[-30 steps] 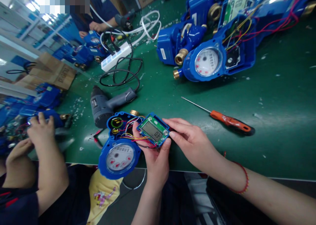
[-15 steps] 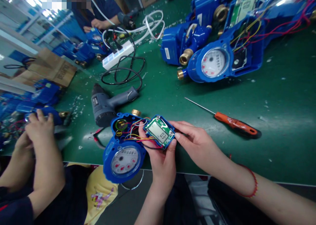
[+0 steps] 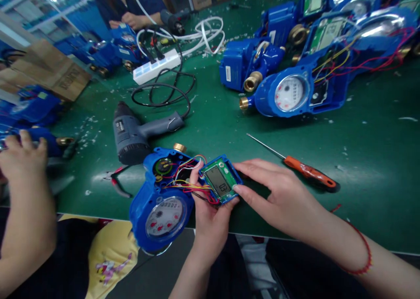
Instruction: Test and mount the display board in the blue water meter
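Note:
A small circuit board with a lit display (image 3: 220,179) sits in a blue frame, tilted above the table edge. My left hand (image 3: 211,220) is closed round its lower left side, thumb along the bottom edge. At the right edge, the thumb and fingers of my right hand (image 3: 277,192) pinch the same display board. Coloured wires (image 3: 187,183) run from it into the open housing of a blue water meter (image 3: 138,216). That meter lies just left of my left hand, its round dial facing up and its lower end past the table edge.
A heat gun (image 3: 133,135), cutters (image 3: 116,181) and an orange-handled screwdriver (image 3: 308,172) lie on the green table (image 3: 210,115). Behind are a power strip (image 3: 157,67) and several blue meters (image 3: 285,91). A co-worker's hand (image 3: 24,154) works at the left; another person sits across.
The view has shifted slightly, moving the co-worker at the left farther toward the edge. The display board has turned a little in my hands, and its screen looks darker.

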Motion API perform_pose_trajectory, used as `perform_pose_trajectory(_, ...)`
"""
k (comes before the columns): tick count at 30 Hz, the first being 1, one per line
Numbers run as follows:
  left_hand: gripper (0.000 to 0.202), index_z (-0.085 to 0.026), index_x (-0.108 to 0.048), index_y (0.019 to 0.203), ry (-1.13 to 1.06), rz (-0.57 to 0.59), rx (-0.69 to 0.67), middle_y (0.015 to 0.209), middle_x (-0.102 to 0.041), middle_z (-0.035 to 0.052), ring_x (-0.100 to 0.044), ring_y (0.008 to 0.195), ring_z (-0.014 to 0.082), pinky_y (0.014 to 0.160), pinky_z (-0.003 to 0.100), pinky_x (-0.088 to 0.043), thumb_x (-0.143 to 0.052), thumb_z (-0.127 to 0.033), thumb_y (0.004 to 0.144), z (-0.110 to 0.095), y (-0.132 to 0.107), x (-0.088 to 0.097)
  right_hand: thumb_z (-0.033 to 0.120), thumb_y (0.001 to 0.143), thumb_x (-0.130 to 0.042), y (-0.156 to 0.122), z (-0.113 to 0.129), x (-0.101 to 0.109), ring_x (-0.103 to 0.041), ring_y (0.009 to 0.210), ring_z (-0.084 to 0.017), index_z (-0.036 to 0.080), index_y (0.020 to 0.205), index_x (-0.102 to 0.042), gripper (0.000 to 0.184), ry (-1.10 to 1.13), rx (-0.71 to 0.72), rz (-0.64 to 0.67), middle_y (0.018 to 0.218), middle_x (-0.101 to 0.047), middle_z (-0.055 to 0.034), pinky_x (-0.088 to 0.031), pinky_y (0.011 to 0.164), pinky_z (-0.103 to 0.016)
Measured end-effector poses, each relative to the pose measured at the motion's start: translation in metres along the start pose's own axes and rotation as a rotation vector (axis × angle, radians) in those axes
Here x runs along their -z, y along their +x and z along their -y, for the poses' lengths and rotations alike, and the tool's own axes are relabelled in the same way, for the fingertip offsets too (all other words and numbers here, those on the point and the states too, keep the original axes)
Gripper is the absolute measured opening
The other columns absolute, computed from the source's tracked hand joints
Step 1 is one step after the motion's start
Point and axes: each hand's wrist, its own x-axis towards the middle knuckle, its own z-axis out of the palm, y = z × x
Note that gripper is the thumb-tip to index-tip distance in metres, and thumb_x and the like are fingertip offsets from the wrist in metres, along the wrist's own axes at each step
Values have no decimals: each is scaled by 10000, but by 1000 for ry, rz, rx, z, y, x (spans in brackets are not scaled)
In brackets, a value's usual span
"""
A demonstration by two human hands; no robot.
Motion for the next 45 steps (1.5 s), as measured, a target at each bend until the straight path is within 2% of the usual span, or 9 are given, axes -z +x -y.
perform_pose_trajectory(11, 848, -373, -322, 1396, -36, 39, 24, 1474, -374, 36, -423, 1355, 266, 1156, 408, -325, -813, -271, 712, -1, 2, 1, 217, 905, -604, 13, 3, 10, -558, 1134, -232, 85, 1330, -520, 453, -215, 135, 41, 1253, -588, -100, -520, 952, -411)
perform_pose_trajectory(15, 851, -344, -298, 1413, -29, 53, 16, 1508, -349, 64, -371, 1403, 284, 1165, 420, -320, -797, -263, 727, -2, 2, 1, 178, 840, -656, 21, 13, 13, -537, 1124, -273, 113, 1406, -437, 611, -392, 235, 128, 1314, -538, -105, -557, 875, -444)
perform_pose_trajectory(20, 810, -304, -244, 1458, 15, 74, 15, 1565, -274, 101, -192, 1489, 287, 1191, 434, -279, -715, -264, 800, -1, -1, 0, 101, 821, -537, 36, 35, 14, -541, 1057, -322, 173, 1498, -310, 718, -651, 422, 292, 1418, -448, -148, -557, 745, -446)
perform_pose_trajectory(25, 744, -257, -277, 1455, 91, 93, -9, 1537, -337, 127, -165, 1497, 278, 1221, 463, -165, -659, -213, 818, -3, -3, 0, 137, 904, -453, 46, 48, 13, -568, 929, -301, 272, 1505, -310, 633, -773, 475, 357, 1407, -473, -122, -535, 642, -415)
perform_pose_trajectory(31, 715, -250, -272, 1456, 124, 92, -37, 1542, -325, 138, -138, 1501, 291, 1197, 478, -249, -625, -213, 835, -2, -2, 1, 100, 877, -455, 42, 41, 10, -539, 945, -316, 233, 1510, -293, 666, -766, 505, 375, 1408, -469, -125, -520, 517, -355)
perform_pose_trajectory(35, 770, -287, -278, 1449, 59, 90, -39, 1550, -312, 111, -208, 1483, 300, 1198, 474, -250, -685, -206, 801, 1, -2, 0, 63, 845, -498, 34, 32, 15, -529, 1040, -322, 180, 1495, -307, 688, -686, 483, 298, 1408, -464, -125, -567, 651, -402)
perform_pose_trajectory(39, 869, -326, -294, 1437, -38, 102, -1, 1533, -330, 76, -339, 1424, 309, 1186, 458, -279, -788, -262, 725, 1, -1, 1, 164, 941, -490, 26, 19, 36, -575, 1055, -247, 113, 1095, -631, 215, -465, 325, 36, 1182, -613, -128, -513, 893, -401)
perform_pose_trajectory(42, 873, -345, -307, 1427, -82, 109, 30, 1539, -318, 59, -402, 1386, 291, 1149, 416, -344, -801, -278, 711, 1, -1, 3, 193, 944, -485, 16, -2, 51, -626, 896, -194, 183, 853, -599, 147, -384, 120, -113, 994, -658, -70, -507, 787, -336)
perform_pose_trajectory(45, 881, -347, -310, 1430, -84, 110, 32, 1558, -286, 51, -393, 1391, 283, 1149, 398, -339, -807, -291, 705, 1, 0, 4, 234, 936, -474, 0, -29, 55, -606, 836, -205, 185, 889, -580, 126, -409, -34, -88, 930, -640, -68, -491, 736, -350)
